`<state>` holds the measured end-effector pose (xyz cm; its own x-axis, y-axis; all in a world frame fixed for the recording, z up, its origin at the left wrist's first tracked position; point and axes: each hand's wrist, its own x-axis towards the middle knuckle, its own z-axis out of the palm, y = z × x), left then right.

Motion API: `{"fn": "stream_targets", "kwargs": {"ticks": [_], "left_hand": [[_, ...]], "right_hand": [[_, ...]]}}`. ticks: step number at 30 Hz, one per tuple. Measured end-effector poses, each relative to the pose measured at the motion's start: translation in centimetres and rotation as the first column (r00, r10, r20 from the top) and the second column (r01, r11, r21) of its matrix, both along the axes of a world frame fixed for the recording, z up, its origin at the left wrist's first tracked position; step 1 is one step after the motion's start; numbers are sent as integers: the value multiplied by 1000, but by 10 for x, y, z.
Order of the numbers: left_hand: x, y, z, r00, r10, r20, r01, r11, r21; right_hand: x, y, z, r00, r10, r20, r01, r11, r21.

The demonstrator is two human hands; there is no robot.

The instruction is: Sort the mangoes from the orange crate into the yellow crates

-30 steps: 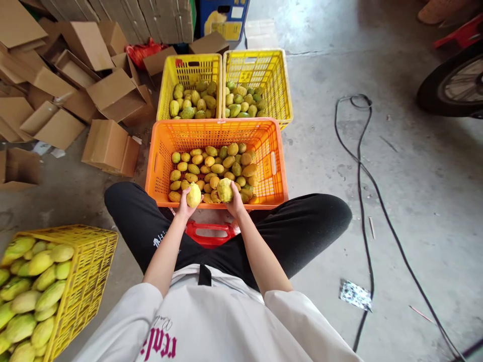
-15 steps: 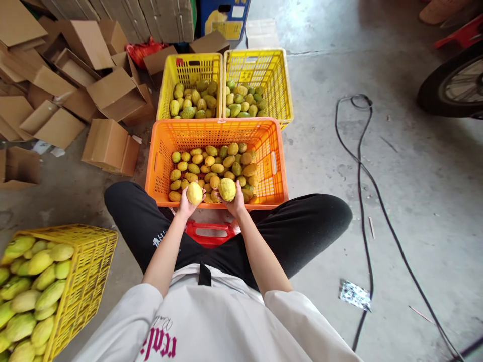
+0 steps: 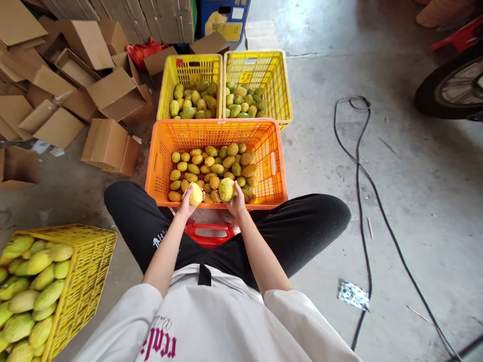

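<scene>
My left hand is closed around a smooth, pale yellow oval fruit. Beside it, my right hand grips a bumpier yellow-green fruit, with the fingers partly hidden beneath it. Both fruits are held above the near side of an orange crate, a small gap between them. In that crate lie several yellow, orange and greenish oval fruits. I cannot tell the exact kind of fruit.
Behind the orange crate stand two yellow crates holding more fruit. Another yellow crate, full of larger green-yellow fruit, is at lower left. Cardboard boxes are piled at left. A black cable and a wheel are on the right.
The fruit in my right hand has turned and shows a bumpier, greener side. The fruit in my left hand has turned slightly too. Both hands stay over the orange crate.
</scene>
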<state>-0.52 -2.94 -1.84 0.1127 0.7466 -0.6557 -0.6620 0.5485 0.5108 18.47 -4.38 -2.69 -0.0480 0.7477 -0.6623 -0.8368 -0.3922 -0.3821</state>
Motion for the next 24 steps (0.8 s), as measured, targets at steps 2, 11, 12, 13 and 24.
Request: {"fn": "stream_targets", "kwargs": {"ticks": [2, 11, 12, 13, 24], "left_hand": [[0, -1, -2, 1000, -21, -7, 21, 999, 25], [1, 6, 6, 983, 182, -4, -181, 970, -163], [0, 6, 7, 985, 172, 24, -165, 972, -167], [-1, 7, 8, 987, 154, 55, -144, 976, -163], [-2, 5, 14, 984, 78, 157, -54, 986, -155]], "right_hand": [[-2, 0, 0, 1000, -9, 20, 9, 1000, 11], [-1, 2, 1, 999, -6, -45, 6, 1000, 14], [0, 2, 0, 998, -17, -65, 18, 1000, 12], [1, 2, -1, 996, -32, -78, 33, 999, 10], [-2, 3, 1, 999, -29, -46, 28, 999, -24]]}}
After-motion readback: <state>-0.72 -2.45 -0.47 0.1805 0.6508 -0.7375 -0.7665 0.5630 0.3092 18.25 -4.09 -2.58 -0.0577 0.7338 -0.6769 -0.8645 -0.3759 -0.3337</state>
